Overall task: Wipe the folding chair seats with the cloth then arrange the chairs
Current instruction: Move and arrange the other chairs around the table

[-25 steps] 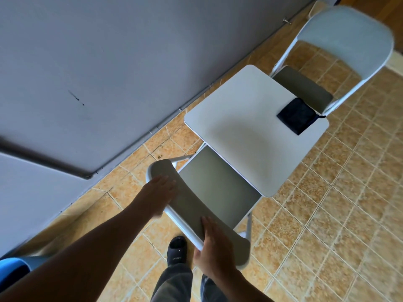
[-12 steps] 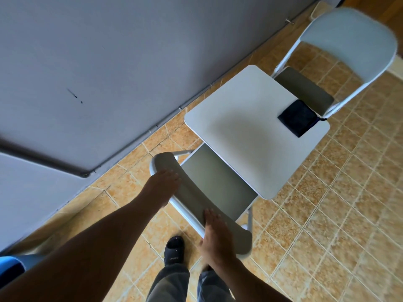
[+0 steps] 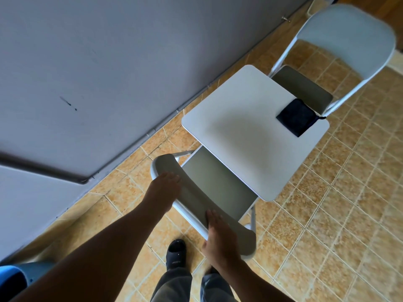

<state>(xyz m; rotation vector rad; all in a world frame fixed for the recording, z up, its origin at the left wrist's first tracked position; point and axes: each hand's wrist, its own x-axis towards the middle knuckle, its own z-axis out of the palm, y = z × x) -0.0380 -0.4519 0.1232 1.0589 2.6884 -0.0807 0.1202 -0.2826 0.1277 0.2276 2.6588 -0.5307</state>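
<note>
L hand (image 3: 164, 188) & R hand (image 3: 219, 238) lie flat on chair backrest (image 3: 195, 200).

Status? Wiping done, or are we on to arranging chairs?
Wiping: apparently over, since the cloth lies folded on the table, in neither hand; seat cleanliness can't be judged. In hand: arranging. The left hand and right hand both rest on the backrest of the near chair, its seat partly under the table. Left: probably squaring this chair; the far chair already faces it across the table.
</note>
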